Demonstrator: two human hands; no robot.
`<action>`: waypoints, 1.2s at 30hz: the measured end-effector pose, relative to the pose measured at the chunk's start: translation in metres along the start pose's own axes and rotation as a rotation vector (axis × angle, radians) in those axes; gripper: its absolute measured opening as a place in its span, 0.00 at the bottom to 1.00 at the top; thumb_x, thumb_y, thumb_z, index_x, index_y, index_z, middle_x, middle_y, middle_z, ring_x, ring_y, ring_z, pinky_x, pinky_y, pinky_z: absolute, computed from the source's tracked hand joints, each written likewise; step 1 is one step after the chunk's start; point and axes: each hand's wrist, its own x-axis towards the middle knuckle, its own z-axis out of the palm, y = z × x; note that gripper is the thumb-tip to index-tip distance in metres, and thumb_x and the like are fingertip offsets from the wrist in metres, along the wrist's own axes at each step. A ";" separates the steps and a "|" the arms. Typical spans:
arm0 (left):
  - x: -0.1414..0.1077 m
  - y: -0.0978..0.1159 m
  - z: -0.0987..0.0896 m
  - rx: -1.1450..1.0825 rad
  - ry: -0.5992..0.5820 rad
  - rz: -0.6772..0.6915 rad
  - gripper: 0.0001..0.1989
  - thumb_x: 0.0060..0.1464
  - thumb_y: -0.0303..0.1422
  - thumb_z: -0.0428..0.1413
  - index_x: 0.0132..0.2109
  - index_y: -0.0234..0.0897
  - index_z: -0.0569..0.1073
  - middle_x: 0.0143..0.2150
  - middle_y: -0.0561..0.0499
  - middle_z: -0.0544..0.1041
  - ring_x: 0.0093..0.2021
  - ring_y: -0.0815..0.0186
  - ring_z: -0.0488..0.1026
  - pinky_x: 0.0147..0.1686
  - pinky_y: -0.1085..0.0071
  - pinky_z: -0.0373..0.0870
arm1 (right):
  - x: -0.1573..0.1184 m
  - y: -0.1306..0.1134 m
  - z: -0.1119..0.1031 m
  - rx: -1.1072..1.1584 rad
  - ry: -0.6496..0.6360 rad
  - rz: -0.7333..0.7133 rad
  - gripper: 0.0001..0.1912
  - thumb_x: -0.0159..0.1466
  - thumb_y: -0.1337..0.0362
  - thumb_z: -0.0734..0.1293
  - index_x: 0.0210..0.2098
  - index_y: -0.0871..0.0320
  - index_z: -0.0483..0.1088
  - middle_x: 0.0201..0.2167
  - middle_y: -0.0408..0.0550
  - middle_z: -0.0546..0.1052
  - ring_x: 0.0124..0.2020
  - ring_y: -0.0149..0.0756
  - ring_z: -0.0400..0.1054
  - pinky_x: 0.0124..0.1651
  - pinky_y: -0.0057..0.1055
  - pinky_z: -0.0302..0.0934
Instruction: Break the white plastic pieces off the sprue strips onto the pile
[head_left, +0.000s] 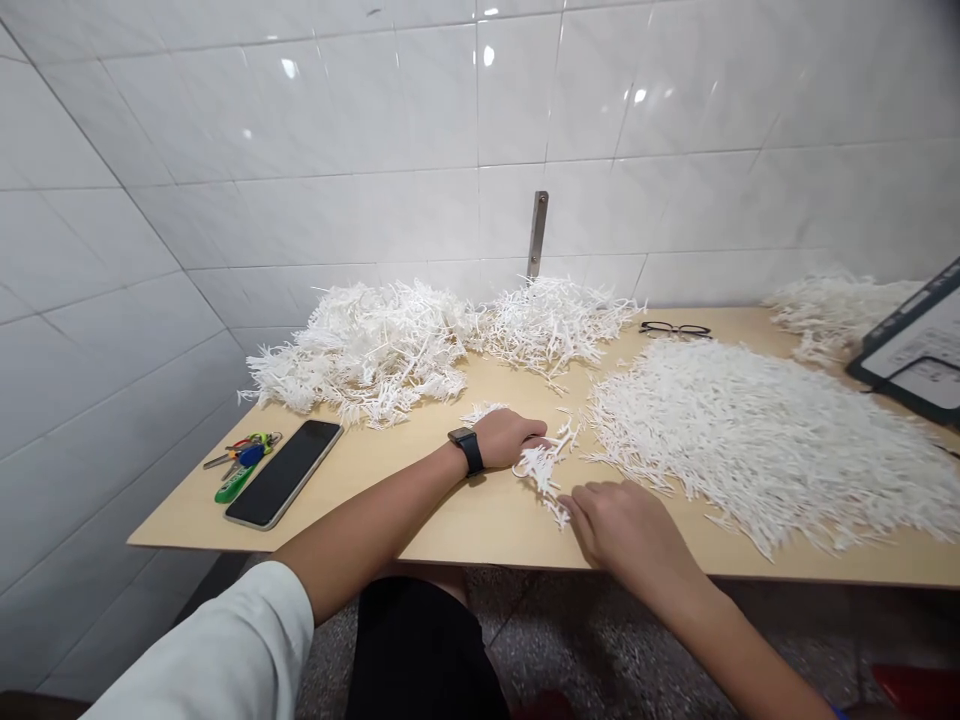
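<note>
My left hand (510,438), with a dark watch on the wrist, is closed on a small white branched plastic sprig (546,460). Just to its right and nearer the table's front edge, my right hand (626,520) pinches at the lower tip of the same sprig, thumb and fingers together. Whether a separate bit lies in that pinch is too small to see. Behind my hands lie two tangled heaps of white branched sprigs, a large heap (375,345) at left and a smaller heap (551,320) beside it. A broad pile of short white pieces (750,430) spreads at right.
On the left of the wooden table (457,540) are a phone (285,472) and keys (251,455). Eyeglasses (675,329) rest near the tiled wall. A dark-framed board (919,350) and another white heap (832,305) stand far right. A metal bracket (538,235) is on the wall.
</note>
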 end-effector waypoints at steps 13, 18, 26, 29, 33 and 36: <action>0.000 0.000 0.000 -0.013 0.025 -0.063 0.22 0.63 0.49 0.40 0.33 0.40 0.68 0.26 0.50 0.73 0.26 0.64 0.67 0.26 0.70 0.47 | -0.031 0.029 -0.020 0.099 0.239 0.128 0.14 0.68 0.61 0.56 0.28 0.55 0.67 0.25 0.46 0.72 0.25 0.36 0.65 0.29 0.32 0.52; 0.000 -0.002 0.002 -0.035 0.042 -0.081 0.21 0.62 0.49 0.41 0.32 0.40 0.68 0.26 0.51 0.73 0.26 0.65 0.67 0.26 0.70 0.48 | -0.002 0.065 0.013 0.004 0.157 0.231 0.17 0.66 0.69 0.55 0.51 0.59 0.67 0.39 0.54 0.76 0.35 0.41 0.68 0.36 0.34 0.55; 0.000 -0.001 0.000 -0.044 0.036 -0.087 0.23 0.61 0.51 0.42 0.33 0.40 0.70 0.27 0.51 0.75 0.27 0.65 0.67 0.26 0.70 0.48 | 0.001 0.011 -0.003 0.239 0.090 0.091 0.18 0.66 0.50 0.59 0.27 0.56 0.62 0.25 0.45 0.71 0.28 0.35 0.64 0.32 0.30 0.52; 0.000 -0.001 0.001 -0.031 0.032 -0.078 0.22 0.62 0.51 0.42 0.33 0.41 0.70 0.27 0.51 0.75 0.27 0.65 0.67 0.26 0.70 0.47 | 0.010 -0.003 -0.005 0.244 0.053 0.077 0.17 0.65 0.50 0.60 0.27 0.56 0.62 0.25 0.45 0.72 0.28 0.35 0.65 0.31 0.30 0.49; 0.000 -0.001 0.002 -0.020 0.032 -0.079 0.22 0.61 0.50 0.42 0.34 0.41 0.70 0.27 0.51 0.75 0.27 0.65 0.67 0.26 0.70 0.48 | 0.014 -0.009 0.006 0.217 -0.017 0.071 0.16 0.68 0.57 0.58 0.26 0.57 0.64 0.24 0.46 0.74 0.27 0.36 0.67 0.30 0.30 0.47; 0.000 -0.001 0.003 -0.019 0.032 -0.083 0.21 0.61 0.50 0.43 0.34 0.41 0.70 0.27 0.51 0.75 0.28 0.65 0.67 0.26 0.70 0.48 | 0.010 -0.011 0.011 0.207 -0.034 0.042 0.15 0.68 0.64 0.56 0.27 0.57 0.66 0.25 0.46 0.76 0.27 0.35 0.68 0.30 0.31 0.46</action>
